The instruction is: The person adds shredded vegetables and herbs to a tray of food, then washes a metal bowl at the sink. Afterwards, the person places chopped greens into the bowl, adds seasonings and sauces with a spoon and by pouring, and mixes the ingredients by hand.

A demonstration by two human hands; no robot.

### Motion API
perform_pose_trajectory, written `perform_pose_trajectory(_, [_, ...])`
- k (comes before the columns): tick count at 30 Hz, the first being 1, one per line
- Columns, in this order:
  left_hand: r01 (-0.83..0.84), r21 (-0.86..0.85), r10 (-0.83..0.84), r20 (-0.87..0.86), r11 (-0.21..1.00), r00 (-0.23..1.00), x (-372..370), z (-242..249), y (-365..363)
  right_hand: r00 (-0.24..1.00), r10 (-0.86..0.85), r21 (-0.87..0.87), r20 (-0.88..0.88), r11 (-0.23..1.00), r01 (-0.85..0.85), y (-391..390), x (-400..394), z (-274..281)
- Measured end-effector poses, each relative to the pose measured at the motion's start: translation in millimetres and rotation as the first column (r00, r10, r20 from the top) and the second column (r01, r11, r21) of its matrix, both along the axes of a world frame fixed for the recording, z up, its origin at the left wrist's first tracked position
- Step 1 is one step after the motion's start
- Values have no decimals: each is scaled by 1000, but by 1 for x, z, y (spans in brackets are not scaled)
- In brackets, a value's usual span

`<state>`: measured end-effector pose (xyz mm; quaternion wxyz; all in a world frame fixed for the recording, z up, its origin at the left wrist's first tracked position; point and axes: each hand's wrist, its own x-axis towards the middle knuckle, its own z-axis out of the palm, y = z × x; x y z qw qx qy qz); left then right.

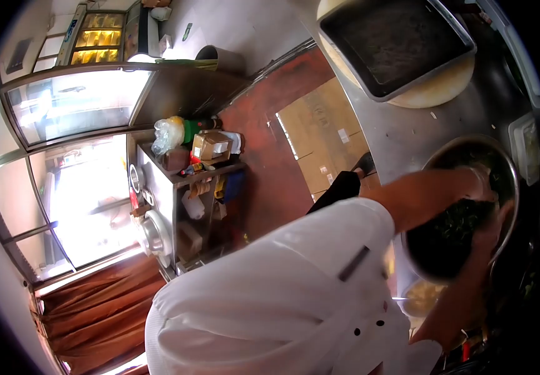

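A large round metal bowl [515,187] holds dark green chopped leaves [454,219]. Both of my arms reach into it from white sleeves. My left hand [481,182] is inside the far part of the bowl, at the greens, with its fingers blurred and partly hidden. Close by, my right hand [495,224] is low against the bowl's right inner side, touching or very near the leaves. Its fingers are dim and smeared, so I cannot make out whether either hand grips any greens.
On the steel counter [401,134], a black rectangular tray [395,44] rests on a round pale board [439,84]. A clear plastic container [525,147] stands beyond the bowl. Flattened cardboard [323,131] covers part of the red floor. A cluttered shelf unit [182,178] stands near the windows.
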<state>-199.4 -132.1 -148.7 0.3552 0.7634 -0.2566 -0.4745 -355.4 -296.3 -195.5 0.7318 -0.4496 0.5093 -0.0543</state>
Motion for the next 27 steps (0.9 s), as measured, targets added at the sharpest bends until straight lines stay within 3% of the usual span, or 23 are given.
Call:
perform_pose_trajectory(1, [-7,20,9,-78,1000,997,-1,12,0,999,31,-105,41,994,-27,2,8,-18])
perform_pose_trajectory(2, [-13,42,20,-155,999,988,-1,23,-2,994,51,-216,-92,974,-70,25,25,12])
perform_pose_trajectory(3, [-17,64,32,-233,998,972,-2,29,-4,990,62,-229,-128,969,-91,27,20,22])
perform_pose_trajectory(4, [22,27,-17,-199,999,980,0,29,-3,984,73,-241,-165,964,-112,28,16,32])
perform_pose_trajectory(6, [104,-38,-108,-109,994,988,10,20,6,997,67,-84,-47,994,-71,17,-16,39])
perform_pose_trajectory(8, [61,-129,-57,36,990,998,4,10,37,1000,-11,72,-1,997,11,26,-37,43])
perform_pose_trajectory(10, [-256,134,265,-50,957,963,-26,-45,48,990,-139,196,6,971,135,57,-58,46])
perform_pose_trajectory(12, [-413,257,411,63,874,909,-58,-41,48,975,-220,261,-8,941,215,83,-69,53])
perform_pose_trajectory(13, [-294,142,300,-23,945,954,-63,-33,52,972,-234,279,-34,931,234,102,-55,48])
perform_pose_trajectory(15, [-288,165,276,91,943,957,-89,-24,28,982,-156,204,107,970,131,100,-55,35])
perform_pose_trajectory(16, [-167,86,162,57,982,985,-79,-24,19,978,-117,162,175,983,88,99,-55,29])
perform_pose_trajectory(17, [-38,177,43,-20,983,999,-56,19,22,982,-106,177,157,981,78,98,-58,46])
perform_pose_trajectory(18, [86,178,-50,-197,980,979,-42,7,16,985,-97,200,142,977,67,103,-60,62])
perform_pose_trajectory(19, [94,191,-68,-136,977,988,-28,55,29,987,-86,227,136,972,54,107,-60,77])
perform_pose_trajectory(20, [-30,125,50,-154,992,987,-31,44,37,985,-106,93,138,991,94,112,-63,90])
perform_pose_trajectory(21, [-93,106,118,-266,990,957,-30,49,48,990,-78,31,114,997,75,100,-83,70])
perform_pose_trajectory(23, [-380,132,392,-507,916,768,-37,5,67,942,-329,297,68,908,296,117,-78,107])
perform_pose_trajectory(24, [-515,200,489,-701,834,519,-48,-1,75,925,-381,360,-9,862,358,123,-86,80])
perform_pose_trajectory(26, [-297,370,404,-255,880,879,-82,-18,63,907,-415,478,-73,783,397,142,-100,11])
perform_pose_trajectory(27, [-230,464,261,-3,856,965,-90,-20,53,912,-408,534,-42,762,366,151,-92,-19])
